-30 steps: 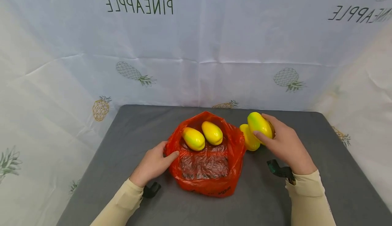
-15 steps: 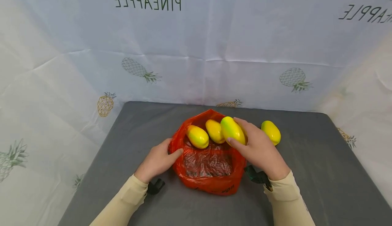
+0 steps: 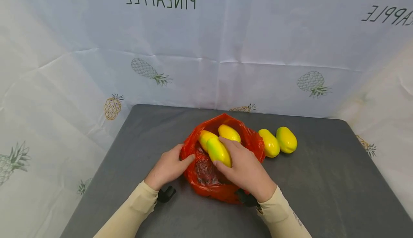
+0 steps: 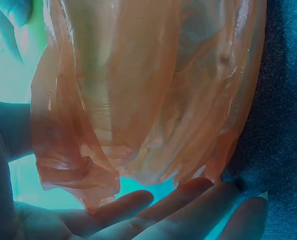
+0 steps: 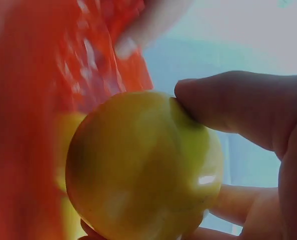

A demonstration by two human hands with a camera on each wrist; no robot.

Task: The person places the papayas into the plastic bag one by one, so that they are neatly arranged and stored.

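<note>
A red plastic bag (image 3: 209,190) stands with its mouth spread wide. My left hand (image 3: 169,166) holds its left rim, thumb over the edge and fingers outside; the left wrist view shows the fingers (image 4: 178,205) beneath the thin plastic (image 4: 138,90). Over the mouth, my right hand (image 3: 246,164) grips a yellow-green mango (image 3: 218,152). In the right wrist view the thumb lies on one side of this mango (image 5: 143,165) and fingers curl under the other. Inside the bag lie a left mango (image 3: 204,137), partly covered by the held one, and a rear mango (image 3: 229,132).
Just right of the bag, a mango (image 3: 269,143) and another mango (image 3: 286,140) lie side by side on the grey table (image 3: 322,180). A white pineapple-print cloth (image 3: 258,44) hangs behind the table and along its sides.
My right hand has carried the gripped mango leftward from beside the bag to over its mouth. The two mangoes on the right are now uncovered. My left hand stays at the rim.
</note>
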